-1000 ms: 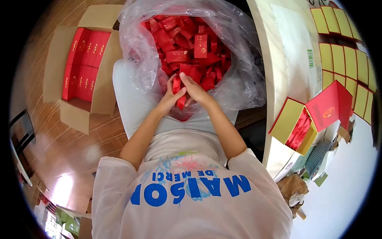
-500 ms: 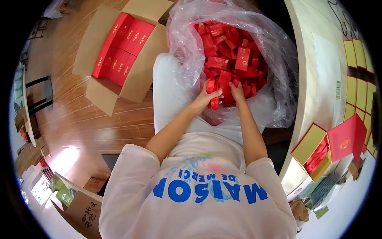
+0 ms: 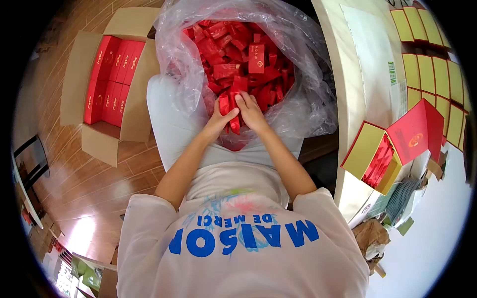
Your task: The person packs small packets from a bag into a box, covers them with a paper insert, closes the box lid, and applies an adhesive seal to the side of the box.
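Left hand (image 3: 217,122) clamped on red packets (image 3: 224,105), exact count hidden; right hand (image 3: 252,114) alongside, underside unseen, grip unclear.

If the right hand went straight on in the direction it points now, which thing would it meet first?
Probably the red packet directly ahead of the right hand, inside the plastic bag. Depth is unclear, so they may already be touching.
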The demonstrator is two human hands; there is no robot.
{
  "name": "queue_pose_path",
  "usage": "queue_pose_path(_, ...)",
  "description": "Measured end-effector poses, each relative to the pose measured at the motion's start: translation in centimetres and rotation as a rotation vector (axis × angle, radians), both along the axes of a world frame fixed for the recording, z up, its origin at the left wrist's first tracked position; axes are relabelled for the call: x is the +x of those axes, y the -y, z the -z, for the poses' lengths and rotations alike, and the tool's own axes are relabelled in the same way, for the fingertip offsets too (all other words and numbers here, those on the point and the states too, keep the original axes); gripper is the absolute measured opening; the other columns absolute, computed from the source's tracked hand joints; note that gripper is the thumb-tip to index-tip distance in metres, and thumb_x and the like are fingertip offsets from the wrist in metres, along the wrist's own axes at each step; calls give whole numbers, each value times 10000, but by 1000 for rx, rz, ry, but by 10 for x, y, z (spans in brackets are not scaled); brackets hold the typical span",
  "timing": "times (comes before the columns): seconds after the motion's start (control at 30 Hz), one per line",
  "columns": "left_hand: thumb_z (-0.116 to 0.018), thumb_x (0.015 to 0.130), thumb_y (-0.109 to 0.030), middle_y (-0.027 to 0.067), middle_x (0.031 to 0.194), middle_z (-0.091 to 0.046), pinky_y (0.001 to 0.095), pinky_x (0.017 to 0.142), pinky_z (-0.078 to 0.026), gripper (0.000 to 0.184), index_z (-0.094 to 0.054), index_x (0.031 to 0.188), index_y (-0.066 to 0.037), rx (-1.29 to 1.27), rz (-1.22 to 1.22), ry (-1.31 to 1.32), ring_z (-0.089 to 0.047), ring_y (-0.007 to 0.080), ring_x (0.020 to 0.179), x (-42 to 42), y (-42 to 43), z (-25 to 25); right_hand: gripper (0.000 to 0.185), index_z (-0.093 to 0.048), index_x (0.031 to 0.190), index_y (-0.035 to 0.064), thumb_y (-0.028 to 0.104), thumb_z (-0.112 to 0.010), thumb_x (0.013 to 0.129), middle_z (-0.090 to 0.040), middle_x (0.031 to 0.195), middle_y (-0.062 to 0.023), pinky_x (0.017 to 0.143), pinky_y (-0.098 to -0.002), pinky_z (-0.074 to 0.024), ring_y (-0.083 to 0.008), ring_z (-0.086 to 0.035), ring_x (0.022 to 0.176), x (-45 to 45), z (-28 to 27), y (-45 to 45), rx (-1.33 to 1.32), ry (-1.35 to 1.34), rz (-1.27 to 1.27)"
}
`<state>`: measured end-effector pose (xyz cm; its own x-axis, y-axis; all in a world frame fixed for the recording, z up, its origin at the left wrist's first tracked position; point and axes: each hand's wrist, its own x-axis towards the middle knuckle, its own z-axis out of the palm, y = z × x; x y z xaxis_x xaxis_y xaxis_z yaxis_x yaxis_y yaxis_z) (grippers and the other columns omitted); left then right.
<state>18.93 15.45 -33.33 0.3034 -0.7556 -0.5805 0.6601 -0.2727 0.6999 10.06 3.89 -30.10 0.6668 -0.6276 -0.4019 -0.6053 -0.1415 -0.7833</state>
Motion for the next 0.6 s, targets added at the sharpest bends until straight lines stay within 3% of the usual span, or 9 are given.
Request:
queue_pose_path(0.03, -721, 832, -300, 116, 1344, -402, 348, 1019, -371, 883, -122, 1446, -87, 2, 1, -1, -424, 220, 1236, 1, -1, 4, 546, -471, 1290, -5, 435, -349, 991, -510, 1207, -250, 891, -423, -459, -373, -564, 1043, 1, -3, 5, 2, -1, 1)
queue_pose_path(0.1, -694, 853, -294, 118, 1302, -444, 371, 957, -439, 813, -149, 1425, -100, -29, 31, -78, -516, 231, 1156, 4, -3, 14, 528, -532, 1230, -14, 428, -381, 984, -564, 1122, -222, 662, -367, -533, -271, -643, 805, 4, -10, 24, 646, -12, 14)
queue_pose_path(0.13, -694, 853, -294, 118, 1302, -444, 371, 957, -439, 813, -149, 1425, -100, -30, 32, -81, -516, 231, 1156, 5, 0, 1, 518, -580, 1172, -12, 432, -400, 977, -611, 1011, -180, 485, -303, -502, -184, -625, 643, 2, 1, 30, 550, 102, 40)
queue_pose_path(0.2, -665, 875, -269, 120, 1271, -478, 407, 893, -491, 746, -166, 1409, -116, -34, 13, -190, -588, 245, 1076, 8, 5, -25, 333, -600, 1096, -20, 267, -525, 945, -599, 1049, -176, 697, -376, -504, -253, -627, 784, 3, 20, 56, 192, 134, 288)
queue_pose_path(0.27, -654, 880, -272, 114, 1275, -496, 402, 893, -497, 719, -198, 1413, -111, -33, -14, -236, -593, 255, 1083, 10, 7, -33, 407, -508, 1197, 9, 124, -644, 832, -531, 1114, -210, 929, -413, -405, -344, -500, 1084, -2, 18, 84, -431, 45, 376)
queue_pose_path(0.4, -630, 894, -298, 121, 1282, -522, 397, 885, -508, 675, -242, 1411, -107, -38, -34, -330, -600, 272, 1082, 12, 7, -30, 362, -524, 1160, 37, 148, -647, 838, -535, 1168, -216, 942, -439, -414, -372, -502, 1123, -20, 58, 119, -553, -186, 322)
queue_pose_path(0.47, -627, 897, -291, 126, 1288, -520, 397, 885, -507, 671, -240, 1413, -107, -54, -49, -307, -599, 268, 1087, 13, 8, -31, 349, -561, 1114, 42, 244, -654, 845, -642, 1013, -208, 813, -433, -471, -379, -603, 952, -29, 72, 126, -533, -251, 153)
queue_pose_path(0.57, -625, 901, -261, 135, 1285, -524, 395, 885, -506, 663, -236, 1415, -105, -65, -39, -260, -595, 255, 1094, 17, 3, -32, 306, -592, 978, 24, 305, -633, 866, -657, 931, -201, 759, -455, -478, -401, -621, 886, -18, 17, 107, -562, -180, 252)
queue_pose_path(0.6, -625, 901, -238, 138, 1276, -531, 392, 885, -506, 660, -234, 1415, -101, -64, 2, -243, -592, 247, 1097, 18, 2, -33, 253, -594, 942, -10, 235, -576, 883, -648, 953, -223, 786, -473, -471, -431, -606, 894, -14, -13, 98, -543, -150, 226)
